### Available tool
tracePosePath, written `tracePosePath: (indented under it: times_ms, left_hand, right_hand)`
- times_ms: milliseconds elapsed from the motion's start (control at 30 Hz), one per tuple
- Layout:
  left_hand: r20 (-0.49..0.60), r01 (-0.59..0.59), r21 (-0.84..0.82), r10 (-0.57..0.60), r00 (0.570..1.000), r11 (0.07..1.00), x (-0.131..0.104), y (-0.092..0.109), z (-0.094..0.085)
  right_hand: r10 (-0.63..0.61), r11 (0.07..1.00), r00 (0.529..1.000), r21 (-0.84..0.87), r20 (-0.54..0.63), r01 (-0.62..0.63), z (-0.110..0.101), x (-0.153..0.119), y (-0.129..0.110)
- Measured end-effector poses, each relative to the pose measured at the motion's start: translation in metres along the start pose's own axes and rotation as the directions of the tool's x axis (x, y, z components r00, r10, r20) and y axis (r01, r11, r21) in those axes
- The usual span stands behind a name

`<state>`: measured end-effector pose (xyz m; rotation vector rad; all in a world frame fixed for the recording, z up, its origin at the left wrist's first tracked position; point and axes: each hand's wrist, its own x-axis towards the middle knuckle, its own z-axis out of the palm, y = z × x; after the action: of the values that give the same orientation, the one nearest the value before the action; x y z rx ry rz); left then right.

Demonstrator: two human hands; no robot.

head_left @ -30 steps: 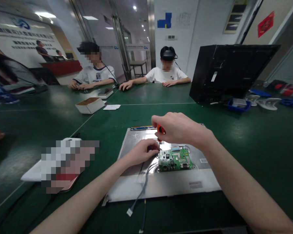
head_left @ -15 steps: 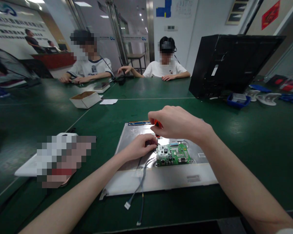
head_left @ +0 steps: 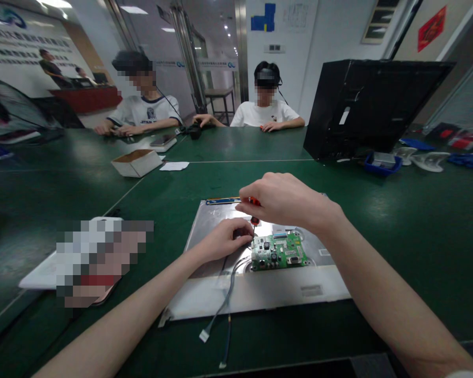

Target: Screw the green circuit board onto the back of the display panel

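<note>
A metal panel (head_left: pixel 208 220) lies on the green table, with a green circuit board (head_left: pixel 279 249) on it. My right hand (head_left: pixel 287 202) is closed round the red and black handle of a screwdriver (head_left: pixel 255 221), its shaft pointing down at the board's upper left corner. Beside that corner, my left hand (head_left: pixel 228 236) is closed with thumb and fingertips near the screwdriver tip; what it pinches, if anything, is hidden. Grey cables (head_left: pixel 230 294) run from the board's left side over the panel's front edge, ending in white connectors.
A black monitor casing (head_left: pixel 362 110) stands at the back right, near a blue tray (head_left: pixel 382 164). An open box (head_left: pixel 136 163) and a paper (head_left: pixel 174 166) are at the back left. Blurred flat items (head_left: pixel 102 257) lie at left. Two people sit across the table.
My right hand has tilted slightly, and more of the screwdriver's lower handle shows. My left hand stays by the board's corner. One person's hand across the table has lowered onto a black object.
</note>
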<state>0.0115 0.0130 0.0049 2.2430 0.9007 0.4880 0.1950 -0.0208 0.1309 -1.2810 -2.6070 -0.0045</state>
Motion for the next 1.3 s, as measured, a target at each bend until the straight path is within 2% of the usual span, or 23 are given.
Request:
tracePosePath:
  times_ms: [167,400,533,667,1033,1300]
  left_hand:
    - [0.01,0.006,0.013,-0.006,1.0,1.0,-0.0007,-0.002,-0.0003]
    - [0.013,-0.012,-0.015,0.012,1.0,1.0,-0.0009,-0.0062,0.0006]
    - [0.009,-0.014,-0.005,0.014,1.0,1.0,-0.0003,-0.0047,-0.0001]
    - [0.011,-0.016,-0.004,0.016,1.0,1.0,0.0001,-0.0008,-0.0017]
    - [0.002,-0.021,-0.019,0.021,1.0,1.0,-0.0007,-0.0043,0.001]
    - [0.002,-0.016,-0.007,0.016,1.0,1.0,-0.0003,-0.001,-0.0009]
  right_hand:
    - [0.004,1.0,1.0,-0.018,0.014,-0.004,-0.0006,-0.002,0.0033]
    - [-0.068,0.997,0.996,0.04,0.06,0.066,-0.0004,-0.0039,0.0039]
    - [0.005,0.999,1.0,-0.051,0.018,-0.004,-0.0002,-0.0018,0.001]
    - [0.052,0.997,0.998,-0.064,0.038,-0.049,-0.0007,0.0001,-0.0012]
    - [-0.059,0.997,0.997,0.045,0.056,0.056,0.0003,-0.0031,0.0033]
    - [0.054,0.998,0.999,-0.019,0.007,-0.054,-0.0001,0.0018,0.0004]
